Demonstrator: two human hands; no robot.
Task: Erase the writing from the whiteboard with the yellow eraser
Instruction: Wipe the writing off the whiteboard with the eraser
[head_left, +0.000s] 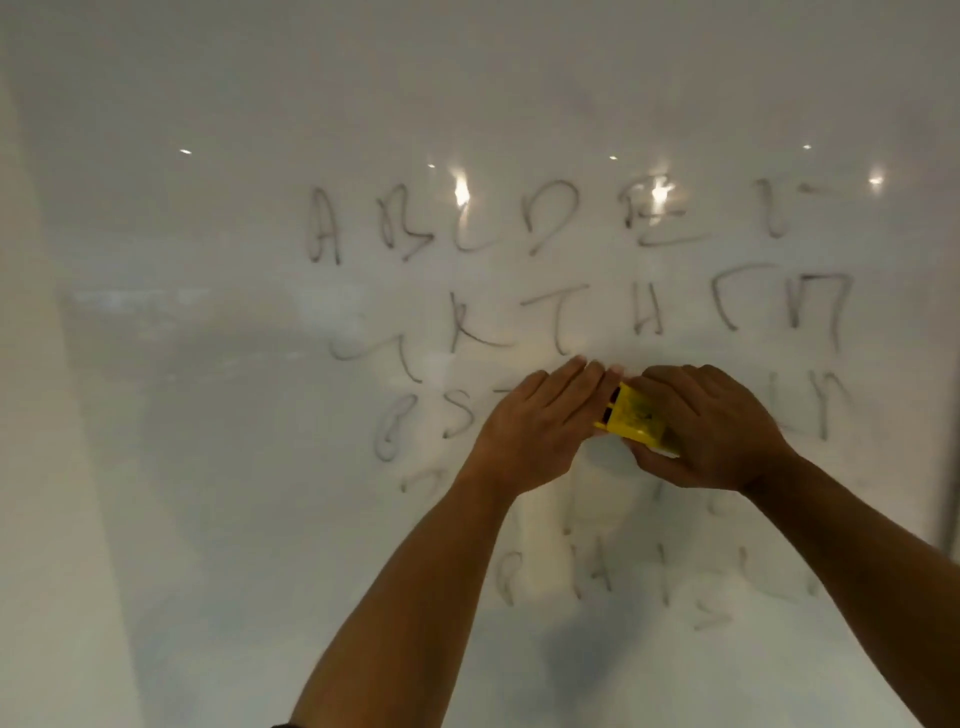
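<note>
Amid letters (322, 226), right hand (711, 426) gripping yellow eraser (636, 421), left hand (530, 431) beside

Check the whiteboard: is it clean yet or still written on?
Still written on: the whiteboard shows letter rows above and below the yellow eraser, gripped by the right hand.

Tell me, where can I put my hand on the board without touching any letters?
The whiteboard is bare left of the letters, and in the band above the top row. The middle and right are crowded: rows of letters, plus the right hand gripping the yellow eraser, the left hand beside it.
</note>
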